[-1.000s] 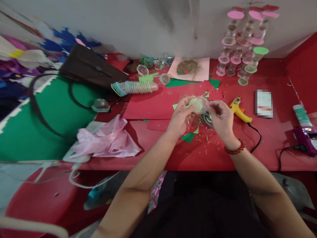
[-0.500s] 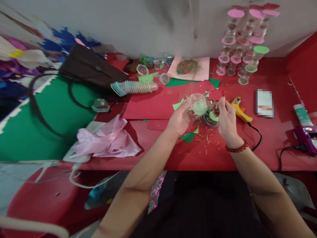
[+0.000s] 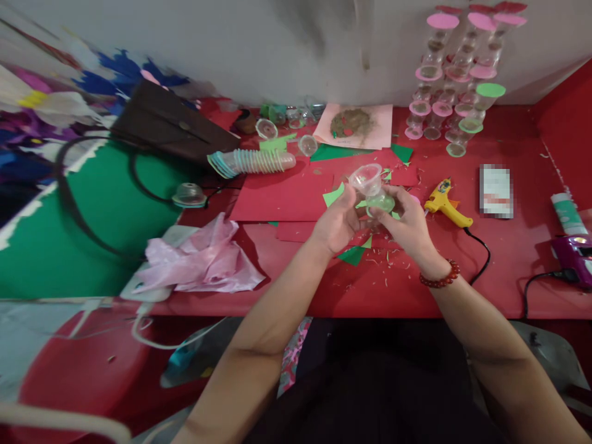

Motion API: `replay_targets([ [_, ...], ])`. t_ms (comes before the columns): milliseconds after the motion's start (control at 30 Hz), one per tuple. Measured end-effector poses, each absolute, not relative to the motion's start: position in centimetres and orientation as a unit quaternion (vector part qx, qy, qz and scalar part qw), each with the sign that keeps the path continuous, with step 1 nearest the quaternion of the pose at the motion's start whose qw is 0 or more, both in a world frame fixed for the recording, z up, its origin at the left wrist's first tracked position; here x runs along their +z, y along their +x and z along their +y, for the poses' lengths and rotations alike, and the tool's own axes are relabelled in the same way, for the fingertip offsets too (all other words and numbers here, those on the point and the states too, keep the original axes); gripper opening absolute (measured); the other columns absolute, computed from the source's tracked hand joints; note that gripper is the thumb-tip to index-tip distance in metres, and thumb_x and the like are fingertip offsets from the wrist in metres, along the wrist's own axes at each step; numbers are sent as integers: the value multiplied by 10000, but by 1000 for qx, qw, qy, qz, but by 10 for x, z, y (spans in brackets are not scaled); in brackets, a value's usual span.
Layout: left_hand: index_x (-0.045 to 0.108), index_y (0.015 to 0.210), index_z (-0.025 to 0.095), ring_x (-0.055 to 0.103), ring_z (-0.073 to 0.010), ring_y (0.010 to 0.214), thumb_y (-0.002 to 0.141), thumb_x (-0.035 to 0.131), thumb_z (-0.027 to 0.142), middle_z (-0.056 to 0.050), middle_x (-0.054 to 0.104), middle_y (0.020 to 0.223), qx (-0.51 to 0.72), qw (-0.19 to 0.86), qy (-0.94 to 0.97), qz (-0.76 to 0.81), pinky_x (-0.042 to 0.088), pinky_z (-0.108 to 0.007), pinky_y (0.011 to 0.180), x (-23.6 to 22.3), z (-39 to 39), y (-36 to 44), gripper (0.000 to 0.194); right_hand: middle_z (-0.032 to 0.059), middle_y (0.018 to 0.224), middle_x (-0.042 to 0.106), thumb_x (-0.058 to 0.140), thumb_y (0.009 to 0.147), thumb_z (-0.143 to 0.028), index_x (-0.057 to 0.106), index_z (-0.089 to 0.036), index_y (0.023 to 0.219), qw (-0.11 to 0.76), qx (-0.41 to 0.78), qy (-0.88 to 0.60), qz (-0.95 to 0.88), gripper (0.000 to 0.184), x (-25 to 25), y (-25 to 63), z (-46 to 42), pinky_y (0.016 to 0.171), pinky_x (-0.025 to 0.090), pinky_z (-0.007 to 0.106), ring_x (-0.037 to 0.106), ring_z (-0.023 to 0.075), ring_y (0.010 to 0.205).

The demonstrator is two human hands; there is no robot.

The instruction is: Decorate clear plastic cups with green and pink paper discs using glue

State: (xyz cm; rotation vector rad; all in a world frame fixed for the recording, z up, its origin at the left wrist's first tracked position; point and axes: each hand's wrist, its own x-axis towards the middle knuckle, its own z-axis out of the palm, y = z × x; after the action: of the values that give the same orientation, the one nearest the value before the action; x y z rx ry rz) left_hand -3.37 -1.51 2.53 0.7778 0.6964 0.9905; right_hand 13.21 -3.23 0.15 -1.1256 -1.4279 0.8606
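Over the red table (image 3: 499,271), both my hands meet at a small clear plastic cup (image 3: 367,179) that is joined to a light green paper disc (image 3: 382,202). My left hand (image 3: 338,225) pinches the cup from the left side, fingers closed on it. My right hand (image 3: 407,227), with a red bead bracelet on its wrist, has its fingers closed around the green disc end from the right. The cup's open mouth tilts up and away from me. Green paper scraps (image 3: 351,255) lie just below my hands.
A yellow glue gun (image 3: 445,202) lies right of my hands, its cord running to the table edge. A lying stack of clear cups (image 3: 252,163), red paper sheets (image 3: 282,197), pink plastic (image 3: 198,259), a purple device (image 3: 573,253) and hanging cup strings (image 3: 451,80) surround the work spot.
The cup turned from facing me to tilting mouth-up. My right hand left it briefly, then came back and closed on the green disc end.
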Motion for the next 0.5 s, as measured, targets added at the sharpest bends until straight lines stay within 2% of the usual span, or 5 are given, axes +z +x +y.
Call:
replay_targets([
  [67,713,1132,261,718,-187,967,682,991,476,-43,732,1219,456,742,376,316,622,-317,800,25,-19,-32,571,77,1192,786,809,857,-372,670,-256,1211,550,366,-474,-582,398,-1,131,-32,964,622,433,745,228,1044],
  [167,720,1114,259,705,-147,923,649,999,296,-15,716,1193,454,737,377,330,608,-285,783,23,-22,-27,543,85,1212,771,796,842,-330,630,-253,1208,561,379,-465,-570,409,-5,128,-32,934,630,414,748,221,1036],
  [333,754,1058,243,686,-131,859,659,965,256,0,742,1036,472,733,358,336,566,-245,708,21,-20,-22,451,123,1306,727,798,838,-342,574,-256,1248,552,393,-446,-584,475,-8,123,-34,1009,620,451,727,252,1157],
  [500,733,1026,239,686,-128,844,707,923,259,11,740,988,471,730,347,353,566,-270,735,23,-18,-25,372,138,1543,571,787,887,-462,507,-309,1450,563,351,-426,-614,647,3,130,-41,1077,600,498,658,285,1293],
])
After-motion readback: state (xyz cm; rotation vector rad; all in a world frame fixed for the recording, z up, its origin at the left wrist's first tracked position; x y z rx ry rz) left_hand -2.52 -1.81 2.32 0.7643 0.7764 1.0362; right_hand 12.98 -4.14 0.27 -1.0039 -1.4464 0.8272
